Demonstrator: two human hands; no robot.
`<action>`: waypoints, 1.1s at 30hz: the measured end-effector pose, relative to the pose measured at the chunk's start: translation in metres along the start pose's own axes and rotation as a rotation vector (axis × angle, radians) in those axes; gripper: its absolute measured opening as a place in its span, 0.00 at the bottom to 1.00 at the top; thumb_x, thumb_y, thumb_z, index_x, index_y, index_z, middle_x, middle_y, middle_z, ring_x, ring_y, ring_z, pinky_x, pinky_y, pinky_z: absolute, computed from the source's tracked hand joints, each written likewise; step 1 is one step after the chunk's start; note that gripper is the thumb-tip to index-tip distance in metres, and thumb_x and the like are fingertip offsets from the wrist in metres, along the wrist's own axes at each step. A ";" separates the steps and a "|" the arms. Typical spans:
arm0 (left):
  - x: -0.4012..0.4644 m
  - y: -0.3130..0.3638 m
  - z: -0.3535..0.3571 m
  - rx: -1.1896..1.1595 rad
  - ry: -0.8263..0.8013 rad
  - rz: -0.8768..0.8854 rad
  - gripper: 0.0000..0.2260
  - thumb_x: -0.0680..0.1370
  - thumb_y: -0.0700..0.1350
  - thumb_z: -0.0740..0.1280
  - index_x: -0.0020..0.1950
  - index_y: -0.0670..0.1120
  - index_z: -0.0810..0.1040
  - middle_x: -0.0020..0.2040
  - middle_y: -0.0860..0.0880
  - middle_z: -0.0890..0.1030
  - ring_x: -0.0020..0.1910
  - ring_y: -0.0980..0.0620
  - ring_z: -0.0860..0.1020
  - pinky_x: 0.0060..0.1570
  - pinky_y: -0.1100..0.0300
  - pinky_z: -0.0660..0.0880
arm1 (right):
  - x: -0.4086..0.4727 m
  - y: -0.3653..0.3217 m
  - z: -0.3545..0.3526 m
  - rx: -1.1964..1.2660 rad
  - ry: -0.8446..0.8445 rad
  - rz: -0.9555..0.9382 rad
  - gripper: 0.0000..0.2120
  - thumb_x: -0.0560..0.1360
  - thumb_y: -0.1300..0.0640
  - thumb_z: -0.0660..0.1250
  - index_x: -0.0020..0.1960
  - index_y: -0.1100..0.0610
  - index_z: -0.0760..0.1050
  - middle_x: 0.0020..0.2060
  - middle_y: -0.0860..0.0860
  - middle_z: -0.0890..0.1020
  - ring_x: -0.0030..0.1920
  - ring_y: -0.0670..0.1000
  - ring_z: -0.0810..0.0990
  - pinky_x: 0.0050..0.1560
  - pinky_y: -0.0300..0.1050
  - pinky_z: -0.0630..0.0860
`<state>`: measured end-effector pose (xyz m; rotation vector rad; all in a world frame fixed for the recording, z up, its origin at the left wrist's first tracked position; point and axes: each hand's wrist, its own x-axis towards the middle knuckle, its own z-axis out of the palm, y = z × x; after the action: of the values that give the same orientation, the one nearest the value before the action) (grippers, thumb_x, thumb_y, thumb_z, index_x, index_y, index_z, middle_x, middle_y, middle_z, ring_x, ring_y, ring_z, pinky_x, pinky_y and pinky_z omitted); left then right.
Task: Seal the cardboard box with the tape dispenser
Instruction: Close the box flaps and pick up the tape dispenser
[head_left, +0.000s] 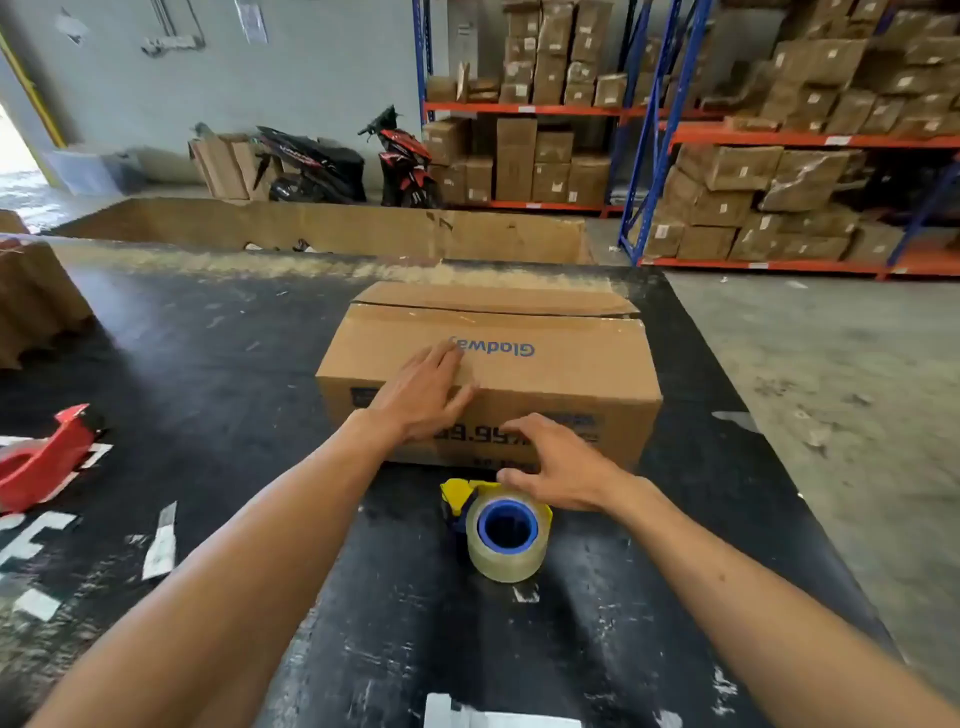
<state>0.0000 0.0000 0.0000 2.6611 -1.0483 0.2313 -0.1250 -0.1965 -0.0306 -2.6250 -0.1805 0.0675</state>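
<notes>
A brown cardboard box (545, 364) with blue print stands in the middle of the black table, its top flaps folded down with a dark seam near the far edge. My left hand (423, 397) lies flat on the box's near top edge, fingers spread. A yellow and blue tape dispenser (501, 525) with a roll of clear tape lies on the table just in front of the box. My right hand (556, 462) hovers right above the dispenser, fingers apart and curved, holding nothing.
A red tape dispenser (44, 460) lies at the table's left edge. Stacked cardboard (36, 296) stands at the far left. A large open carton (337, 228) sits behind the table. Shelves of boxes (779, 171) and two scooters (353, 166) fill the background.
</notes>
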 end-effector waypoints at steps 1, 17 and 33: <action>0.003 -0.002 0.006 0.001 -0.003 0.013 0.28 0.82 0.56 0.58 0.75 0.38 0.63 0.76 0.40 0.64 0.74 0.41 0.63 0.74 0.50 0.58 | 0.001 0.005 0.011 -0.013 -0.034 0.035 0.33 0.76 0.40 0.68 0.76 0.51 0.64 0.72 0.50 0.70 0.72 0.52 0.68 0.71 0.53 0.68; 0.011 -0.024 0.043 0.018 0.033 0.099 0.26 0.83 0.55 0.56 0.77 0.40 0.64 0.78 0.41 0.63 0.77 0.43 0.60 0.77 0.50 0.51 | 0.025 0.014 0.049 0.226 -0.252 0.386 0.12 0.68 0.57 0.76 0.51 0.52 0.84 0.39 0.47 0.84 0.42 0.48 0.81 0.41 0.42 0.74; -0.004 -0.020 0.009 0.241 -0.182 0.148 0.28 0.83 0.57 0.55 0.80 0.47 0.57 0.80 0.47 0.60 0.77 0.41 0.57 0.74 0.43 0.55 | -0.003 -0.003 -0.093 0.721 0.098 0.438 0.04 0.75 0.64 0.71 0.48 0.64 0.82 0.38 0.56 0.85 0.35 0.49 0.82 0.36 0.40 0.77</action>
<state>0.0110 0.0144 -0.0132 2.8631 -1.3551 0.1556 -0.1204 -0.2392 0.0525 -1.8970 0.3883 0.1257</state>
